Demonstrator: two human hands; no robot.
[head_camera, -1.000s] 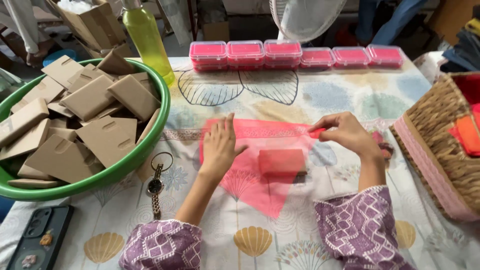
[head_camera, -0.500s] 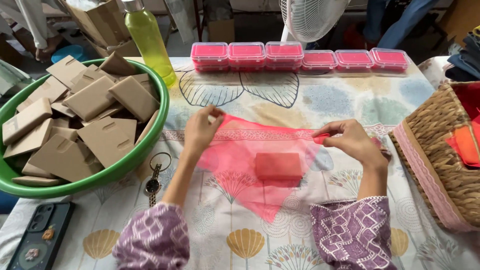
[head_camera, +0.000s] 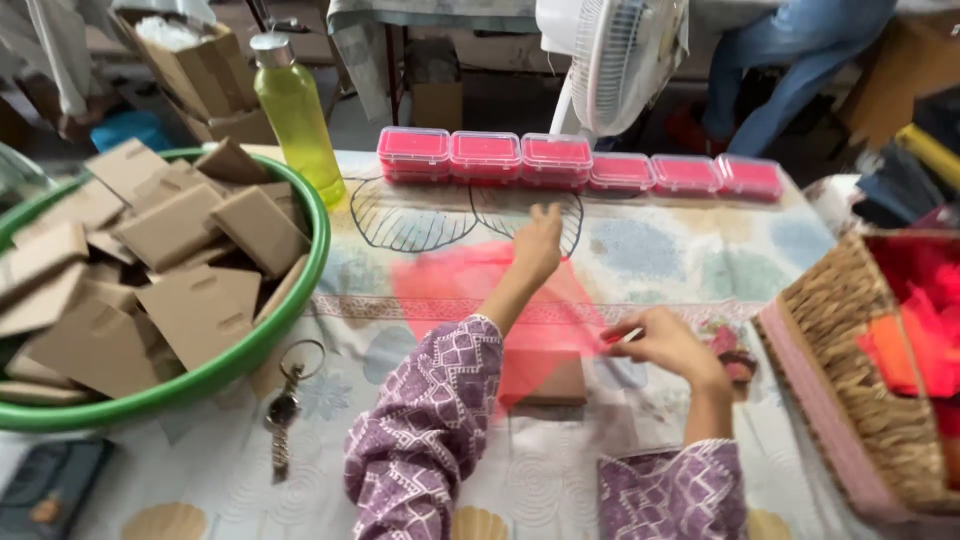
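Observation:
A sheer pink sheet (head_camera: 450, 290) lies over a small brown cardboard block (head_camera: 552, 386) on the patterned tablecloth (head_camera: 680, 240). My left hand (head_camera: 537, 243) reaches forward across the sheet and grips its far edge, lifted off the table. My right hand (head_camera: 662, 345) pinches the sheet's right corner, just right of the block. Motion blur softens both hands.
At the left is a green basin (head_camera: 300, 300) full of brown cardboard pieces, with a yellow-green bottle (head_camera: 295, 115) behind it. Several pink lidded boxes (head_camera: 560, 160) line the far edge. A wicker basket (head_camera: 850, 370) of red and orange sheets stands right. A keyring (head_camera: 285, 405) lies near the basin.
My left hand has carried the sheet's left corner forward and rightward across the block. The right hand stays pinched on the right corner. The camera has moved closer.

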